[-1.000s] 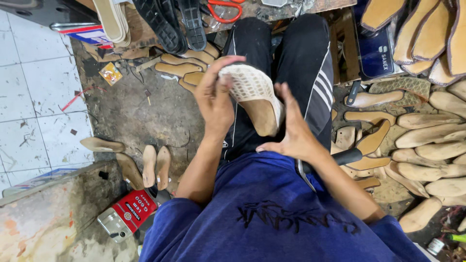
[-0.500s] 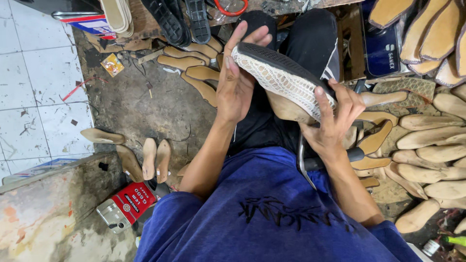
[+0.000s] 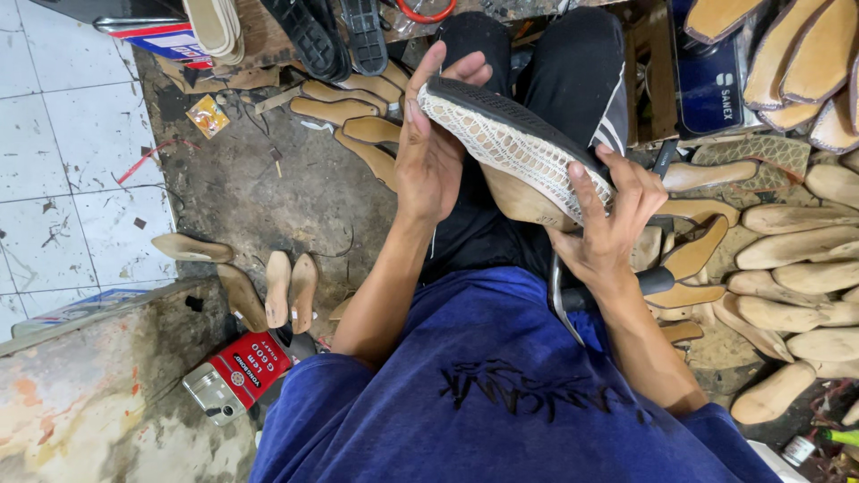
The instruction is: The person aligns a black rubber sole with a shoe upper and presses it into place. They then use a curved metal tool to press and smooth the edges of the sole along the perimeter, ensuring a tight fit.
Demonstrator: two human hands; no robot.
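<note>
I hold a shoe (image 3: 514,143) over my lap, with a white woven upper and a dark sole turned upward, stretched over a tan wooden last. My left hand (image 3: 431,143) grips its left end, fingers wrapped over the sole edge. At the shoe's right end my right hand (image 3: 613,219) presses fingers against the woven side. A dark-handled metal tool (image 3: 617,288) lies on my lap just under the right hand.
Many tan wooden lasts (image 3: 787,268) are piled at the right. More lasts and insoles (image 3: 286,286) lie on the dirty floor at the left. A red tin (image 3: 242,371) sits near my left knee. Black soles (image 3: 331,31) and white tiles (image 3: 72,152) are farther out.
The shoe was turned from lying flat on my lap to sole up, and lifted. My right hand moved from my thigh onto the shoe's right end.
</note>
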